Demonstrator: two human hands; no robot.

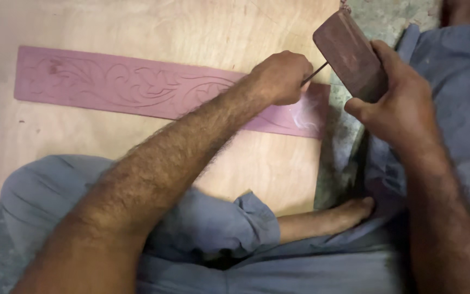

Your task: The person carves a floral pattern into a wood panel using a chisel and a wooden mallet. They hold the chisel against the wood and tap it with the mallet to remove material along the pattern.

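Left hand (281,76) fingers pinching thin chisel (315,72) over pink carved strip (137,84), right hand (398,103) fingers gripping wooden block (349,54)

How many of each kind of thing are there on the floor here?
Hands: 2, left and right
Carved pink strip: 1
Plywood board: 1
Wooden mallet block: 1
Thin chisel: 1
Total: 6

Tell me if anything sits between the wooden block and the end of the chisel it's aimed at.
Nothing visible does. The right hand holds the wooden block just beside the thin chisel, whose shaft juts from the left hand's fist over the carved pink strip; only open air lies between them.
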